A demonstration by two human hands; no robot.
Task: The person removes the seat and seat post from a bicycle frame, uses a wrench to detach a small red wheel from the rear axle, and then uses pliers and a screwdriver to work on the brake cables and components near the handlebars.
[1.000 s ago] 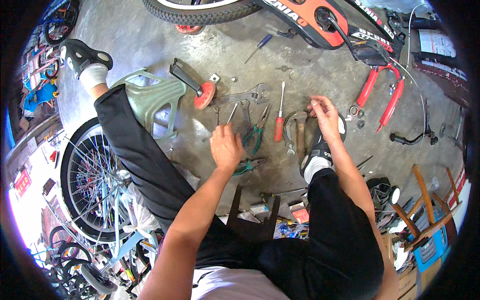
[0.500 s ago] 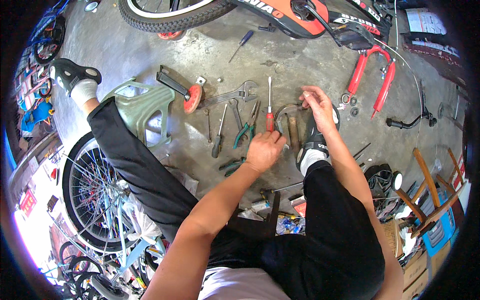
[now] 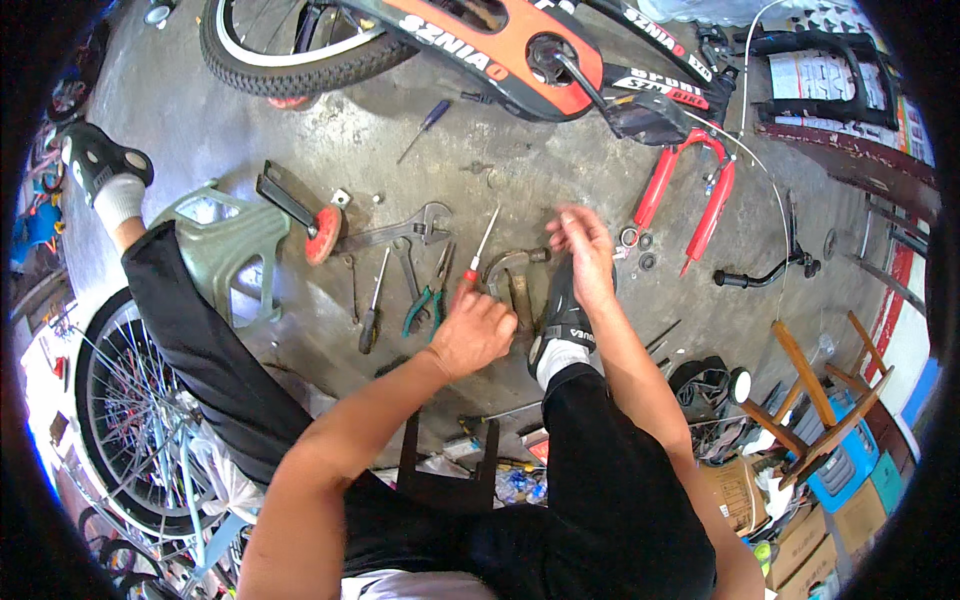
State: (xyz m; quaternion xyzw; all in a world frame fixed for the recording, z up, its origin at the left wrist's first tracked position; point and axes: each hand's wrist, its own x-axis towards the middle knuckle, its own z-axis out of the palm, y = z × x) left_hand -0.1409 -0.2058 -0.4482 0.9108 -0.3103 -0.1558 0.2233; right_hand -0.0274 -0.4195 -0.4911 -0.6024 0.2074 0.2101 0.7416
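Note:
My left hand (image 3: 478,335) is closed around the handle of a red-handled screwdriver (image 3: 470,272), its shaft pointing away from me. My right hand (image 3: 586,250) hovers above my right shoe, fingers loosely bent and apart, with nothing visible in them. Between the hands lies a hammer (image 3: 520,293), partly hidden at its lower end. Left of the screwdriver lie teal-handled pliers (image 3: 424,305), a wrench (image 3: 405,266), a dark-handled screwdriver (image 3: 372,318) and a large adjustable wrench (image 3: 396,230).
A bicycle (image 3: 490,50) lies at the far side, with a red fork (image 3: 655,190) beside it. A green plastic stool (image 3: 228,215) lies left, near a pedal-like part with a red wheel (image 3: 322,234). A spoked wheel (image 3: 130,400) and a wooden stool (image 3: 800,400) flank my legs.
The view has shifted, moving the scene left and down. The red-handled screwdriver has turned, its tip now slanting right, with my left hand on its handle. My right hand stays above the shoe.

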